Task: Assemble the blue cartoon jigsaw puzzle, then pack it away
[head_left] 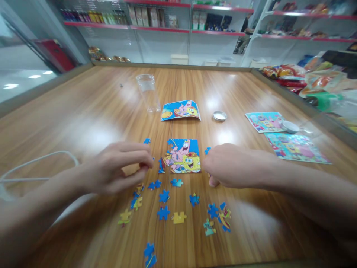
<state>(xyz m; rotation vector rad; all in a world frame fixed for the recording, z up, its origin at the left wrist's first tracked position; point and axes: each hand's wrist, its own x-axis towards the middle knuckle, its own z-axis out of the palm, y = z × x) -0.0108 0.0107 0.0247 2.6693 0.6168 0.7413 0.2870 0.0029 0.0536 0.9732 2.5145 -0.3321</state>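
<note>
Just left of a partly joined jigsaw puzzle (185,156), my left hand (124,167) hovers with curled fingers and the thumb close to the fingertips. A speck of blue shows by those fingertips; whether it is held I cannot tell. On the puzzle's right side, my right hand (228,165) is closed, its fingers turned down and mostly hidden. A small blue puzzle piece (207,150) peeks out beside its knuckles. Loose pieces lie nearer me, among them a yellow piece (179,217), a blue piece (163,213) and a teal piece (209,227).
Behind the puzzle lies a curved picture card (181,110), with a clear plastic jar (149,93) to its left and a metal lid (219,116) to its right. Two picture sheets (297,147) and a round lid lie farther right. A white cable (64,153) loops at left.
</note>
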